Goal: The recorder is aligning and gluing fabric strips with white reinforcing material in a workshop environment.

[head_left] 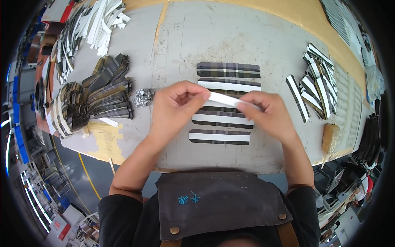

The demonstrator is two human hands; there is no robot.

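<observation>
My left hand (175,107) and my right hand (267,115) pinch the two ends of a narrow white strip (224,99) just above the grey table (185,49). Under and around my hands lies a column of dark plaid fabric pieces with pointed left ends. The top plaid piece (228,70) has no white strip. The others, such as the nearest piece (220,137), carry a white strip along the middle. The held strip hovers over the middle of this column.
A heap of plaid pieces (98,99) sits at left, with white strips (105,22) piled behind it. A small crumpled silvery pile (143,97) lies by my left hand. Finished striped pieces (317,82) are stacked at right, near a brown brush (330,138).
</observation>
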